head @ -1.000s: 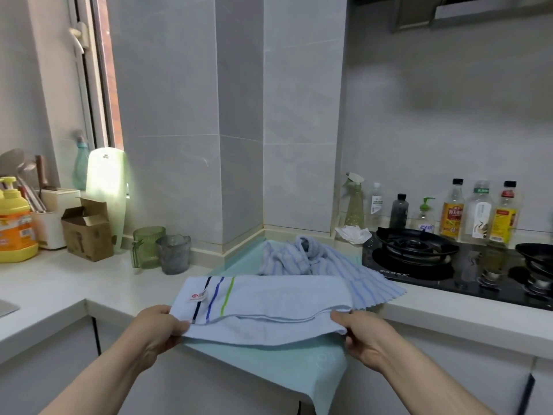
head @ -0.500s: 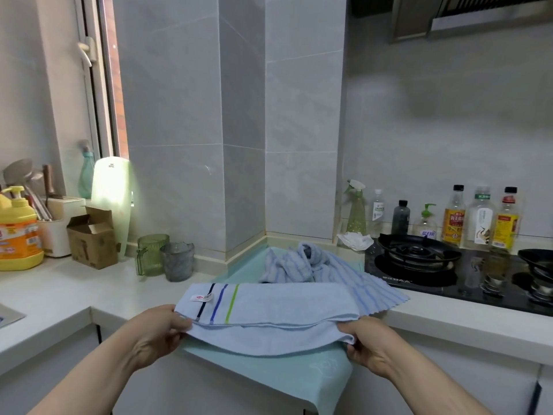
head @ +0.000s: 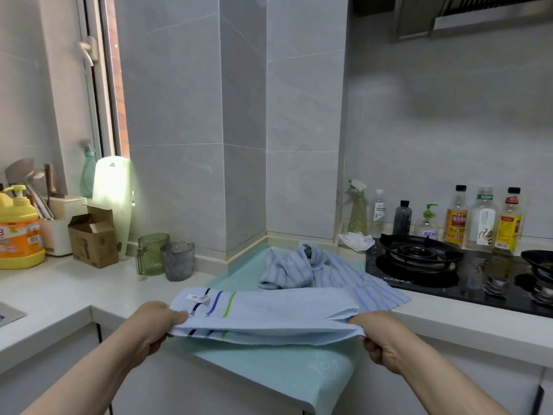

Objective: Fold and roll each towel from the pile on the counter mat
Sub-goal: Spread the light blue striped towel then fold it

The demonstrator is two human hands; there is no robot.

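A pale blue towel [head: 278, 310] with dark, blue and green stripes and a small label is stretched lengthwise over the teal counter mat [head: 299, 375], folded so two layers show along its near edge. My left hand [head: 152, 327] grips its striped left end. My right hand [head: 380, 336] pinches the right end. Behind it, a crumpled blue-and-white striped towel pile [head: 302, 266] lies on the mat near the corner, one part spreading right toward the hob.
A black gas hob [head: 419, 259] sits right of the mat, with bottles [head: 454, 217] along the wall and a crumpled tissue [head: 356, 239]. Left on the counter stand two glass cups [head: 176, 260], a cardboard box [head: 92, 238] and a yellow detergent jug [head: 18, 232].
The towel's upper layer has come nearer to me and both hands hold it tauter, closer to the counter's front edge. The camera has tilted slightly.
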